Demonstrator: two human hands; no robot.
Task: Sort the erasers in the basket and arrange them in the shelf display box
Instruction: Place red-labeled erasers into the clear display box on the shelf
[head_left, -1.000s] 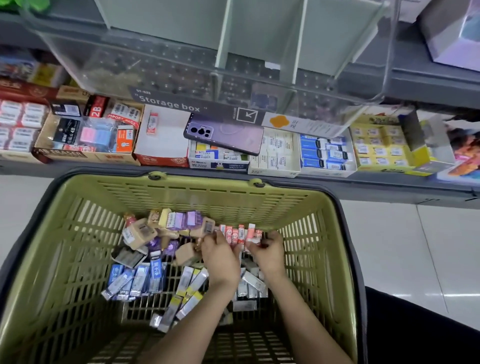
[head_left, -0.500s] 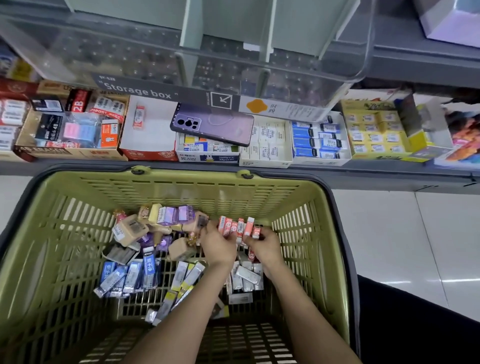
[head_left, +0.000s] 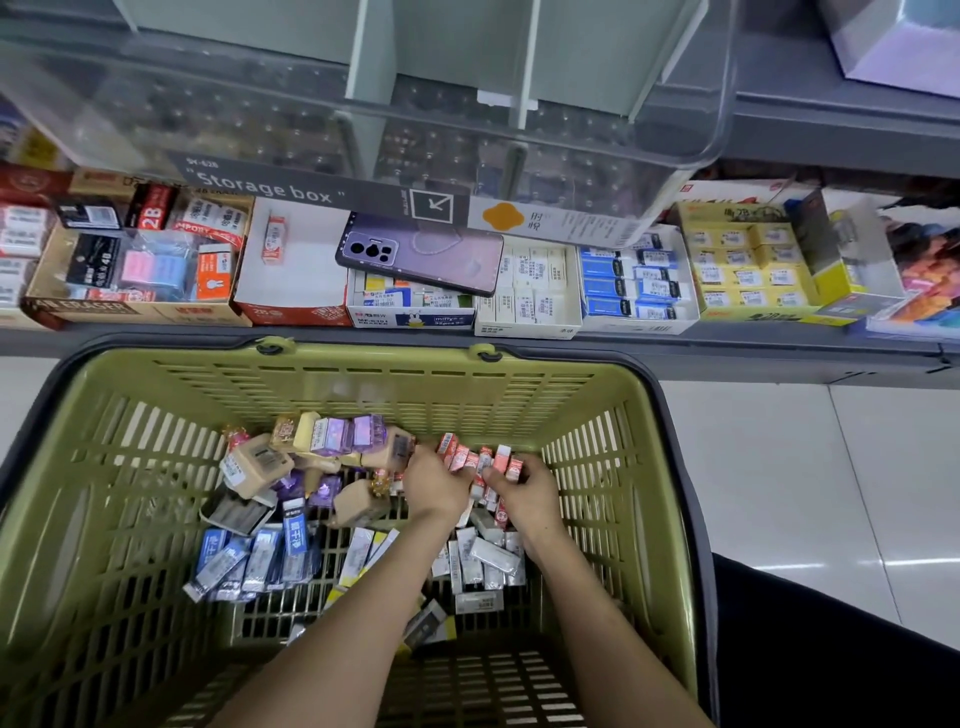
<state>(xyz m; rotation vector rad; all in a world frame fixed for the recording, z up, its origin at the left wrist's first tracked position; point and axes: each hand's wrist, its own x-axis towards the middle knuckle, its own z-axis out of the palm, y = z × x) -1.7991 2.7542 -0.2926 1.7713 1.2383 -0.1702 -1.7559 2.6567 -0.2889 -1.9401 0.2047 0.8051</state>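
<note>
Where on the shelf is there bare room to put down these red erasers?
The red-fronted display box, between the brown eraser carton and the phone, is almost bare: one red eraser at its back. The white-eraser box and blue-eraser box farther right are packed.

Shelf (head_left: 779, 353): grey ledge beyond the fingers (head_left: 527, 475), past the far rim of the basket (head_left: 374, 358).
On shelf: open boxes side by side. Beyond and left of the fingers are a brown box (head_left: 135, 312) and a red-and-white box (head_left: 291, 280) holding one eraser (head_left: 272, 240). Beyond and right are a blue-packet box (head_left: 636, 280) and a yellow box (head_left: 748, 265).
Phone (head_left: 421, 254): purple, lies across two boxes straight beyond the fingers.
Basket: green, with red erasers (head_left: 467, 457) at the fingers, and purple erasers (head_left: 353, 434) and blue erasers (head_left: 249, 561) to their left.
Floor (head_left: 779, 467): pale tiles right of the fingers.
</note>
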